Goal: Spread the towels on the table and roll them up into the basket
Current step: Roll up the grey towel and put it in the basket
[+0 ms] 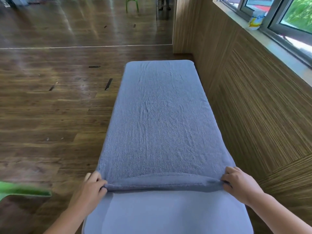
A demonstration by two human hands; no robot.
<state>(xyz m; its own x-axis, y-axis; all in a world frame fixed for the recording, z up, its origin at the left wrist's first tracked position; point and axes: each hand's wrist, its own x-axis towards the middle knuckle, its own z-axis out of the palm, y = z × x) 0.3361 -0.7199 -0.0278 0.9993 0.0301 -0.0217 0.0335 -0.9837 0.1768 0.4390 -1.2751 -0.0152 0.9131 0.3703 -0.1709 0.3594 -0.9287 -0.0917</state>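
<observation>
Fingers [101,182] of both hands pinching blue-grey towel [160,119] near edge, slightly blurred, 1 fold begun

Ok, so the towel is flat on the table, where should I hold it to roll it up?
Grip the folded near edge of the towel at its two ends, coming from the near side, where the left hand and right hand pinch it now. The towel runs long and narrow away from you, so that short edge probably rolls straight toward the far end.

A studio-like hall: glossy wooden floor [50,107], wall mirror [76,19], wood-panelled wall [253,107].
</observation>
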